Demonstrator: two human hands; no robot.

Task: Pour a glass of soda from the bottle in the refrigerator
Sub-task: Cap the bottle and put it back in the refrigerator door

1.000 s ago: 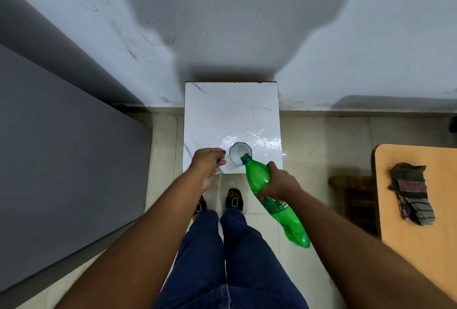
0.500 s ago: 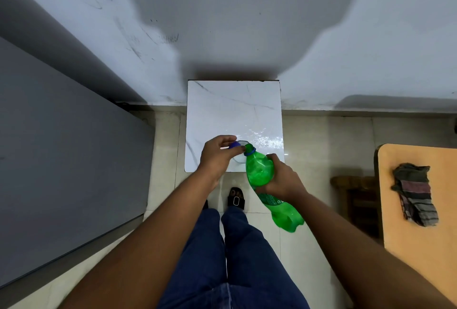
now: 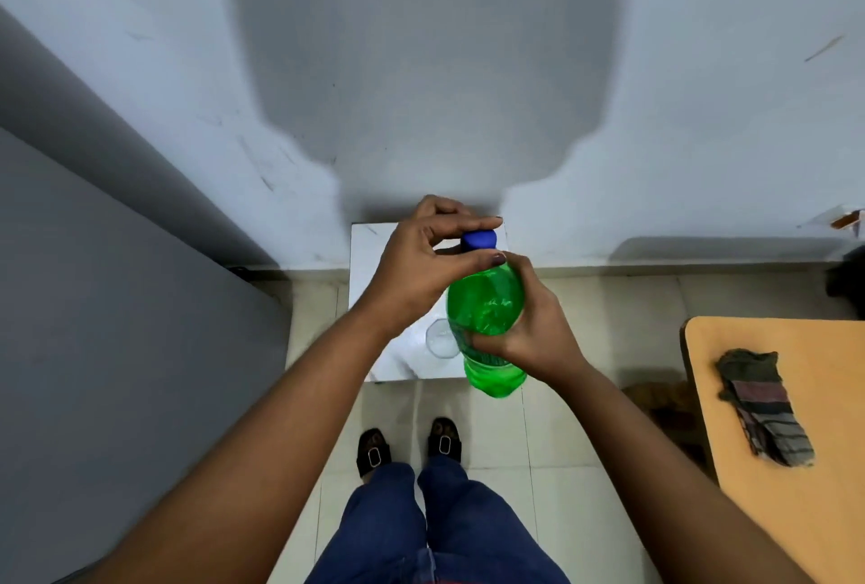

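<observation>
A green soda bottle (image 3: 484,310) is held upright and close to the camera, above a small white marble table (image 3: 365,265). My right hand (image 3: 529,326) grips the bottle around its middle. My left hand (image 3: 421,265) pinches the blue cap (image 3: 478,240) sitting on the bottle's neck between thumb and fingers. A clear glass (image 3: 439,338) stands on the table just left of the bottle, partly hidden behind it; what it holds cannot be made out.
A grey refrigerator side (image 3: 117,302) fills the left. A pale wall (image 3: 421,69) stands behind the table. An orange table (image 3: 795,419) at right carries a folded striped cloth (image 3: 760,405). My legs and sandals (image 3: 407,445) stand on tiled floor.
The bottle went from tilted, mouth at the glass, to upright and raised toward the camera. My left hand brought the blue cap onto its neck.
</observation>
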